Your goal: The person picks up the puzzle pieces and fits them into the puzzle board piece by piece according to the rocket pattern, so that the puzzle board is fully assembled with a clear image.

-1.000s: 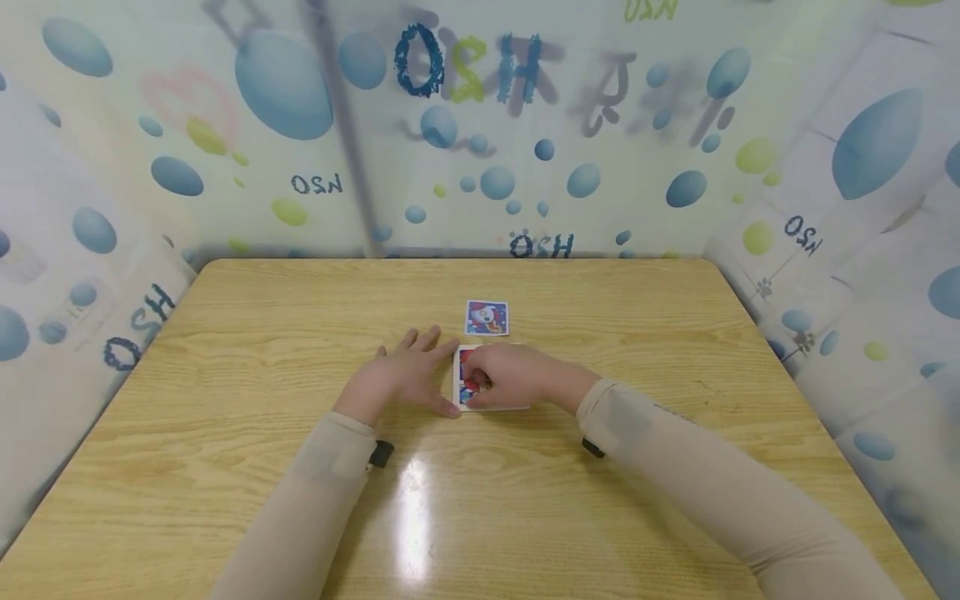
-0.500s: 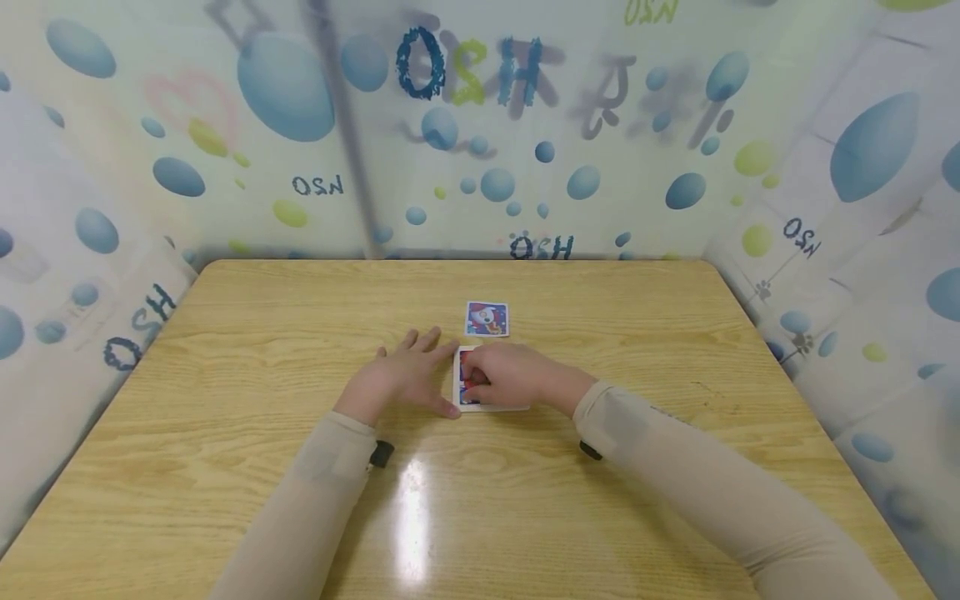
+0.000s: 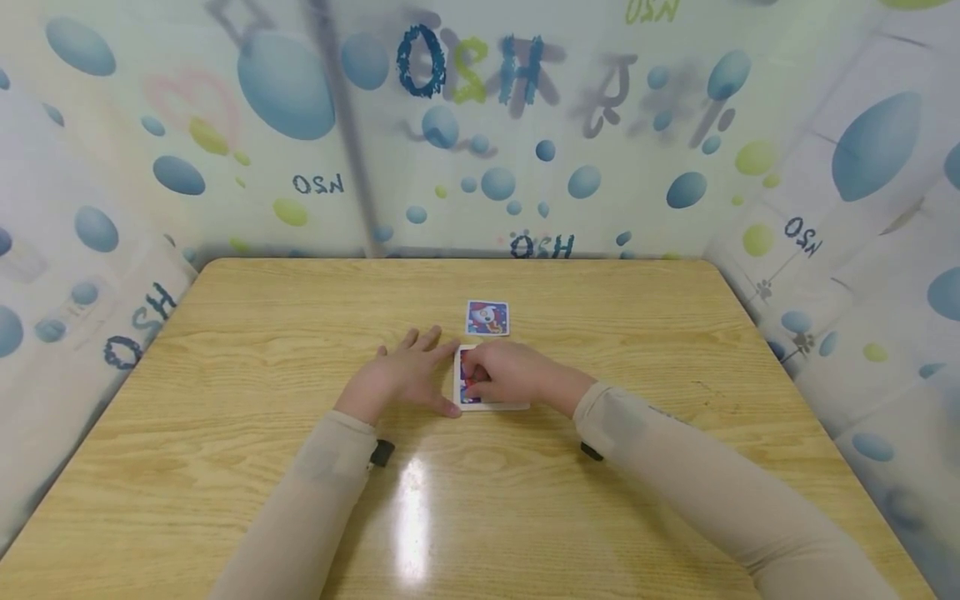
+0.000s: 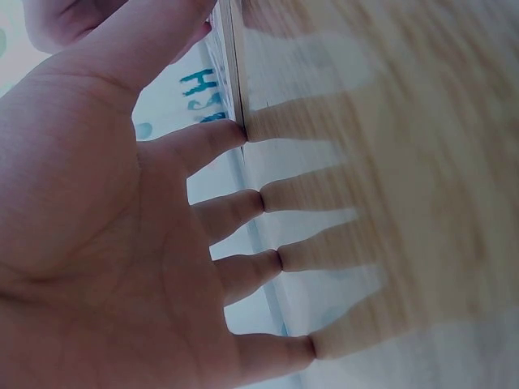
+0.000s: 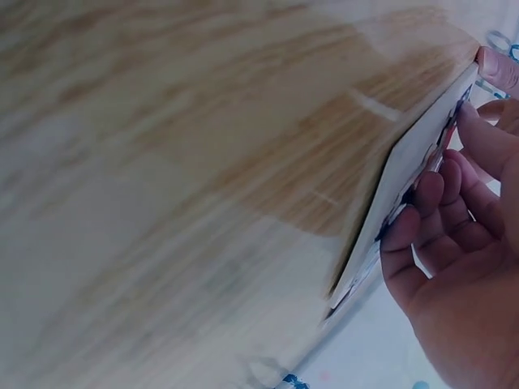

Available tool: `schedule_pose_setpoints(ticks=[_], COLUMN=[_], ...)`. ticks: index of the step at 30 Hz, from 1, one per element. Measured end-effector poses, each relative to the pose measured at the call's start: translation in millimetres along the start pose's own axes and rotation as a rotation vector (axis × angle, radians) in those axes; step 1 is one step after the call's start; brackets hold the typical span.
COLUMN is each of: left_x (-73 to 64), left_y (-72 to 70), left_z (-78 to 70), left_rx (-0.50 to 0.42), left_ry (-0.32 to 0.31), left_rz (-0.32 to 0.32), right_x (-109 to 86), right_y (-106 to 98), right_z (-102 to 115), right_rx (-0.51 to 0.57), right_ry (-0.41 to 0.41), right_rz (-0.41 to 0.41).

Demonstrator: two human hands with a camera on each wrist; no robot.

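A flat board (image 3: 457, 379) with a white border and a red and blue picture lies on the table. My left hand (image 3: 401, 375) is spread at its left side, thumb and index fingertips at the two left corners. In the left wrist view, the other fingertips (image 4: 296, 348) stand on the tabletop. My right hand (image 3: 513, 373) covers most of the picture with bent fingers. Its thumb (image 5: 478, 134) and index finger reach down onto the picture near the left border. I cannot tell whether they pinch a piece there. A small picture card (image 3: 487, 318) lies just beyond the board.
The wooden table (image 3: 262, 333) has a glossy surface and reflects a light near the front. A printed curtain (image 3: 480, 167) with blue and green spots hangs behind the table and along both sides.
My right thumb has shifted a little toward the index finger, and the right forearm moved slightly left. The left hand, the board and the card stay in place.
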State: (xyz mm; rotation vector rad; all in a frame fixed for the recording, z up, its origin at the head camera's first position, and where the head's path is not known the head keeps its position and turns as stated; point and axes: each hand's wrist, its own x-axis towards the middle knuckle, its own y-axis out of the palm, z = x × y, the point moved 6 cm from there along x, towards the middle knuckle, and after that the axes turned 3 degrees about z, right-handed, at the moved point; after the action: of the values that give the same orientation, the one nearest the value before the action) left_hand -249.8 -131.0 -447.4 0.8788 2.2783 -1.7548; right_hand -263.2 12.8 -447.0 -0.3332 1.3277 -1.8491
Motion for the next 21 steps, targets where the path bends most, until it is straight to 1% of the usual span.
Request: schedule_pose_setpoints(ticks=[5, 15, 18, 21], left_x=[-0.2, -0.8, 0.0, 0.5], left_y=[-0.6, -1.0, 0.1, 0.0], left_z=[-0.6, -0.4, -0.5, -1.1], left_rx=[0.005, 0.0, -0.004, -0.005], left_ry=[-0.003, -0.003, -0.009, -0.014], left_rz=[0.0, 0.003, 0.007, 0.005], right_x=[-1.7, -3.2, -10.7, -23.2], right_y=[-1, -3, -12, -29], right_z=[1, 2, 2, -1], right_rx=[0.011, -0.002, -0.005, -0.015], right_ry=[-0.004, -0.028, -0.02, -0.001], right_rz=[-0.014, -0.001, -0.007, -0.031])
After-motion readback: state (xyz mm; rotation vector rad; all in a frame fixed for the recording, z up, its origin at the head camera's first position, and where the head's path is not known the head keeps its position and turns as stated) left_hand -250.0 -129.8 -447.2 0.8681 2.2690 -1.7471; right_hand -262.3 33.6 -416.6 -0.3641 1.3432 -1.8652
